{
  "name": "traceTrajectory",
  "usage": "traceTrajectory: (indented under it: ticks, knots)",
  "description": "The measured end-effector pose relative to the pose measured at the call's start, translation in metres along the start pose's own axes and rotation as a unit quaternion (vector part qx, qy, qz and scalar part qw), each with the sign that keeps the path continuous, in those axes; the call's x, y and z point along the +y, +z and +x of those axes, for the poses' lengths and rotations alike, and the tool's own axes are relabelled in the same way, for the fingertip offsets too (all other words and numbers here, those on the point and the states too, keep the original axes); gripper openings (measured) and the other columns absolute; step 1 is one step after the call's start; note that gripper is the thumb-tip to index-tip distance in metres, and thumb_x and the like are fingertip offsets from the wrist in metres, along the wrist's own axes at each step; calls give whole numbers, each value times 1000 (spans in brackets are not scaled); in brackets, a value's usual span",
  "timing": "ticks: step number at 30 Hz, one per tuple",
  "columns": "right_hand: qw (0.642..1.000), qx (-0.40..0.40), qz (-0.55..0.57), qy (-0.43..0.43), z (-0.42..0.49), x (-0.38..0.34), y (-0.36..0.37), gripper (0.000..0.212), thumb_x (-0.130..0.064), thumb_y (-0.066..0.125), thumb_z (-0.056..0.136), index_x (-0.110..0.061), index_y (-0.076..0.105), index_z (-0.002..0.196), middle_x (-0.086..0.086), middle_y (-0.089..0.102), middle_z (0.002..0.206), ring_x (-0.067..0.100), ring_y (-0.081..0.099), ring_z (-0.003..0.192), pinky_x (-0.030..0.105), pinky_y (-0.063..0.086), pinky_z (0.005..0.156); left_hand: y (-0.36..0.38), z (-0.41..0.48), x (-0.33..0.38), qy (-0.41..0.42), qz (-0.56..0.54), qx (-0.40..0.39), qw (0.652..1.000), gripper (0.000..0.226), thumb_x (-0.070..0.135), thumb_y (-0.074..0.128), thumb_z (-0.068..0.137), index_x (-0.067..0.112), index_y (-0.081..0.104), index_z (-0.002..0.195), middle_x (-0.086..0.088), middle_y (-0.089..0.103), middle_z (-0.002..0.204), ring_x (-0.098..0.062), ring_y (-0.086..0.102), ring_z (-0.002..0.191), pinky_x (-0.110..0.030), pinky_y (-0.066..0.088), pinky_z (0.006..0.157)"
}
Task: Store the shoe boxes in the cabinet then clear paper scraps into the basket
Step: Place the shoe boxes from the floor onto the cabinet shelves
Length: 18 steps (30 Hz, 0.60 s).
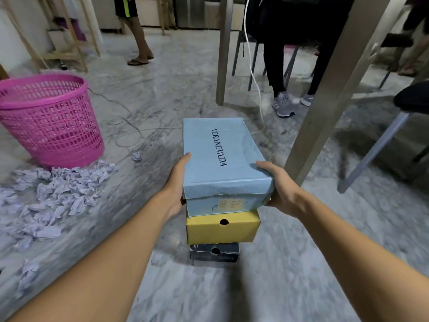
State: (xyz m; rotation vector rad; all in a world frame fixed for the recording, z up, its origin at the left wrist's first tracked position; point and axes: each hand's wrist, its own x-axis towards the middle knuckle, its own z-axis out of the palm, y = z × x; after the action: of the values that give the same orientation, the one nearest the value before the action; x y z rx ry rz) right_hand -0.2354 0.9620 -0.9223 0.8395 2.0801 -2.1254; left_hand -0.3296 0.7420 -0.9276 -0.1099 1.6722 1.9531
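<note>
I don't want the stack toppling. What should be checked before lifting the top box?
1. Both hands on the light blue cardboard shoe box: ok, left hand and right hand grip opposite sides.
2. Lid seated: not ok, torn and dented at the right edge.
3. Yellow cardboard box sits squarely on the dark box: cannot tell.
4. Cabinet in view: not ok.
5. White cable clear of the box: cannot tell.
</note>
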Motion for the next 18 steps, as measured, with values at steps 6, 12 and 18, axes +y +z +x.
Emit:
traceTrajectory:
  ticks: [6,12,18]
  knots:
    - [999,-29,16,-42,-8,-13,5,49,-43,61,78,-20,65,121,8,70,102,25,59,91,41,42,78,-14,-20,4,-1,-12,-10,1000,45,60,53,87,25,72,108,-4,76,103,-28,69,93,-36,50,77]
    - [990,-123,-40,-62,-36,-58,35,32,-32,55,88,-20,66,116,4,71,92,19,60,71,29,40,54,-58,-64,27,19,-19,41,999,85,72,68,59,13,66,120,-24,63,124,-43,61,111,-49,43,92]
    - [971,-225,-71,-40,-64,-71,103,21,-27,50,92,-21,70,94,2,70,77,16,60,60,30,38,57,-122,-137,33,18,-28,126,991,85,69,63,57,16,59,123,-21,68,116,-35,68,95,-39,53,74]
